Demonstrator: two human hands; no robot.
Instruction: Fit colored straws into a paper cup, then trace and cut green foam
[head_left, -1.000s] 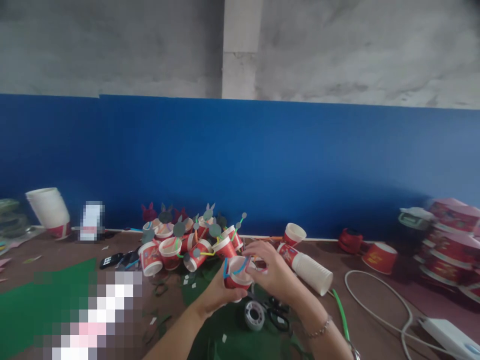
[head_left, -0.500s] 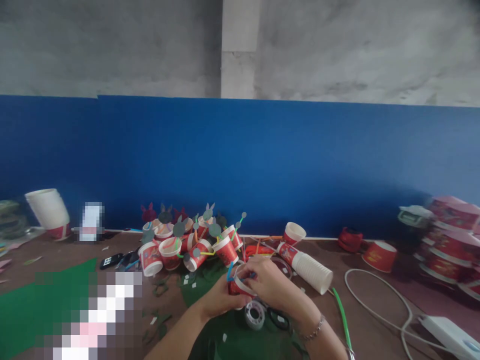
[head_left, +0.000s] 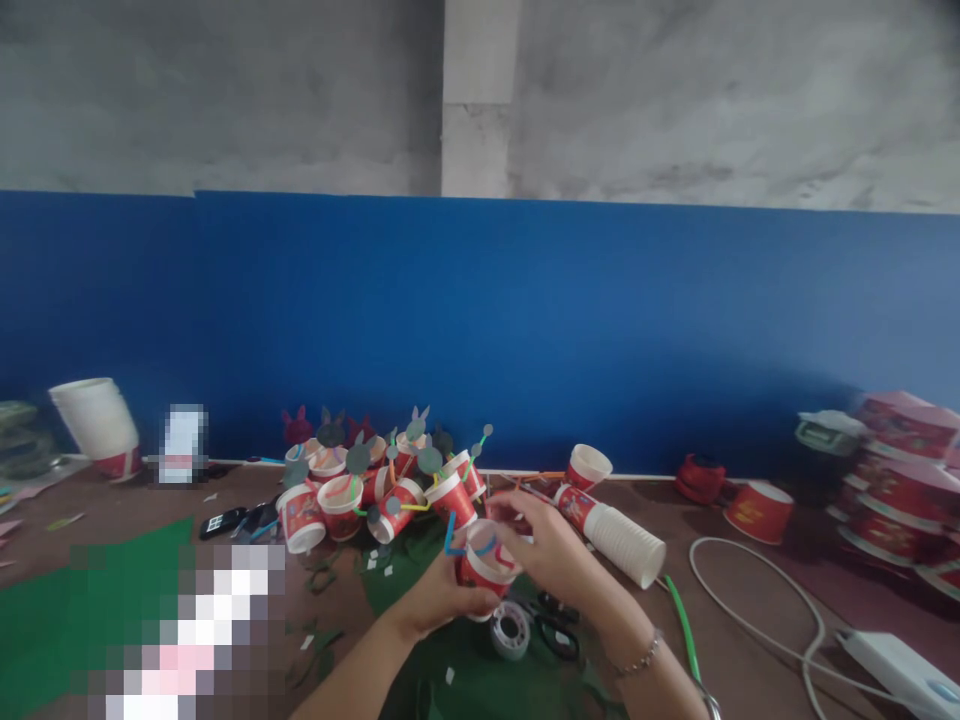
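Note:
A red-and-white paper cup (head_left: 484,572) is wrapped by the fingers of my left hand (head_left: 441,592), its mouth tipped up toward me. A blue bent straw (head_left: 453,540) runs inside the cup and sticks up past its left rim. Something pinkish, perhaps another straw, shows at the cup's right inner edge. My right hand (head_left: 544,540), with a bracelet at the wrist, hovers at the cup's right rim. Its fingers and thumb are apart, and I see nothing held in them. Just below the cup lie a roll of clear tape (head_left: 511,630) and black-handled scissors (head_left: 557,638).
Behind my hands stand several red cups (head_left: 341,505) with straws and paper rabbit heads. A stack of nested cups (head_left: 619,540) lies to the right, near a green straw (head_left: 681,625) and a white power strip (head_left: 907,670). Green paper (head_left: 112,590) and scraps cover the left side.
My right hand has drawn its fingers out of the cup, up and to the right. More of the cup's inside and the blue straw now shows. My left hand keeps its hold.

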